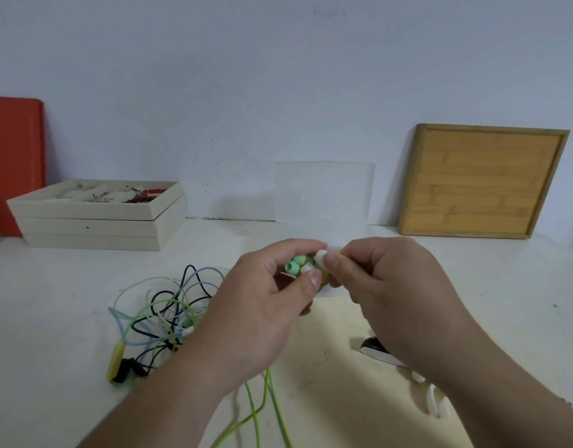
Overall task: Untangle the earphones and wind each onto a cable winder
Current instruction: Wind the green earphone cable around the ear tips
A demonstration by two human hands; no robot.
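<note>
The cluster of earbuds (302, 268), mint green and white, sits raised above the surface (343, 334) between both hands, while their cords trail down to the cable tangle (162, 315) lying on the surface to the left of the cluster. The left hand (262, 305) curls its fingers and thumb around the buds, and the right hand (385, 286) pinches a white bud (320, 255) at the cluster's right edge between thumb and fingertips. The step in hand looks like separating one earphone from the rest. To do it well, the person should keep the left grip steady and draw the white bud out gently, following its cord back through the loops rather than tugging, since pulling hard would likely tighten the knots. Green cords (262, 409) hang below the cluster. A white winder (435, 402) lies below and right of it, apparently unused.
</note>
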